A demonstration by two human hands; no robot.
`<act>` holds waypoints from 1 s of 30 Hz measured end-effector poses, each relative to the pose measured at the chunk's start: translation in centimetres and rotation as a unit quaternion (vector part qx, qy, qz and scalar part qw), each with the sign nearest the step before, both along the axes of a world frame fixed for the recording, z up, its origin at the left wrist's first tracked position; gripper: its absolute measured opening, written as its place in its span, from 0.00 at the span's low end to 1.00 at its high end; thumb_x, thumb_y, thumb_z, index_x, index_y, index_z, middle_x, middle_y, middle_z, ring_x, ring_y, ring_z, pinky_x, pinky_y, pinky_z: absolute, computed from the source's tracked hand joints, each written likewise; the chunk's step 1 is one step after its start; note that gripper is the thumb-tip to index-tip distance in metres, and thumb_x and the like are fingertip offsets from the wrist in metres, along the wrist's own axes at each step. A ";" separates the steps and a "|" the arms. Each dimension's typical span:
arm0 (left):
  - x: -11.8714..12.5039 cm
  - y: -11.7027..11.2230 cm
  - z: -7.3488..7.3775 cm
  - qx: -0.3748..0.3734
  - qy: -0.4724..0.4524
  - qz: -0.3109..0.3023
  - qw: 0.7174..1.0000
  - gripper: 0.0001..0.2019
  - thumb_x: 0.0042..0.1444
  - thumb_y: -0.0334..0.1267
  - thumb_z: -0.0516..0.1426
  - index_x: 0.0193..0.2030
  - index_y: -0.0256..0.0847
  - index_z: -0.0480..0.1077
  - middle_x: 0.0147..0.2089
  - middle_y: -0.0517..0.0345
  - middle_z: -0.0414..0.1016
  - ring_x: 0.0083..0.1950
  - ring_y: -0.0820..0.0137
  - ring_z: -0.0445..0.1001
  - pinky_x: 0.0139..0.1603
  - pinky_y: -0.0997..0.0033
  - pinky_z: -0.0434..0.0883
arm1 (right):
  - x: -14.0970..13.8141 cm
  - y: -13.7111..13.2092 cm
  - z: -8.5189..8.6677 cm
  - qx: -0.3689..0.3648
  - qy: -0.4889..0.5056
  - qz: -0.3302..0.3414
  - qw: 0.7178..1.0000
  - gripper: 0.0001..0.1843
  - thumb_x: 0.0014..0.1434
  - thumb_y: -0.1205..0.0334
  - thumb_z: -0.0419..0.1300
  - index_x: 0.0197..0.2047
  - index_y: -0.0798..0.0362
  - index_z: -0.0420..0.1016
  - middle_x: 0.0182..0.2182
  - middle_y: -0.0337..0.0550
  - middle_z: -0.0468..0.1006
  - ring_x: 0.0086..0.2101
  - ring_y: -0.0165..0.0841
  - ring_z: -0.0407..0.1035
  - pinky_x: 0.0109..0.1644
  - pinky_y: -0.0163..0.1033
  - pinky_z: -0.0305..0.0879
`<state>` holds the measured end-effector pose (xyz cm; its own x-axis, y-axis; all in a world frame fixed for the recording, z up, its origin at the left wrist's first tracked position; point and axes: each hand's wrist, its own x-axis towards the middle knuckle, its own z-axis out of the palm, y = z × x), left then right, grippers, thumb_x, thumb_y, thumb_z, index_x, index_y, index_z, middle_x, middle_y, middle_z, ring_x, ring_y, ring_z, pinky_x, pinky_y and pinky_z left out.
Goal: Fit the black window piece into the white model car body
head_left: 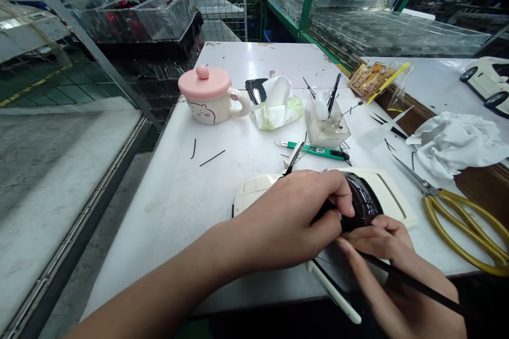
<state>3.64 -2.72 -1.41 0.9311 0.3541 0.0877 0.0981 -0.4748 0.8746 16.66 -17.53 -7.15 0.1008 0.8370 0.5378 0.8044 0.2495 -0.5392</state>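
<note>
Right hand (392,270), left hand (290,217) partly hide cream car shell (392,193).

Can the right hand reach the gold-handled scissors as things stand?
Probably yes: the gold-handled scissors lie close to the right hand, nothing between them, though it holds a thin black rod.

The left hand (286,217) and right hand (382,254) were bare, with slender fingers, and the left forearm (159,291) and right forearm (421,307) showed bare and smooth over the desk (159,233). Just past the desk's front edge lay a dark area (481,302), perhaps clothing, too dim to make out.
</note>
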 end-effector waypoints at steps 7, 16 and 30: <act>0.0 0.4 -0.1 0.006 -0.007 -0.014 1.000 0.07 0.59 0.24 0.51 0.35 0.41 0.60 0.42 0.59 0.76 0.43 0.73 0.72 0.44 0.75 0.66 | -0.4 -0.1 -0.9 0.019 0.055 -0.079 0.995 0.03 0.60 0.60 0.64 0.35 0.49 0.75 0.28 0.38 0.78 0.31 0.36 0.75 0.48 0.49 0.69; -0.1 0.0 0.0 0.003 -0.007 0.001 1.000 0.08 0.59 0.23 0.51 0.34 0.41 0.60 0.41 0.60 0.76 0.43 0.73 0.72 0.44 0.75 0.66 | -0.6 -0.1 -1.1 0.040 0.100 -0.116 0.987 0.07 0.58 0.56 0.66 0.36 0.50 0.77 0.29 0.40 0.79 0.34 0.39 0.76 0.47 0.50 0.73; 0.0 0.8 0.0 0.023 -0.003 -0.035 0.999 0.06 0.58 0.26 0.51 0.35 0.42 0.61 0.41 0.58 0.76 0.42 0.71 0.73 0.45 0.72 0.68 | 0.1 -0.4 -0.9 0.057 0.054 -0.031 0.996 0.13 0.58 0.78 0.60 0.37 0.49 0.73 0.30 0.34 0.77 0.32 0.31 0.74 0.52 0.45 0.64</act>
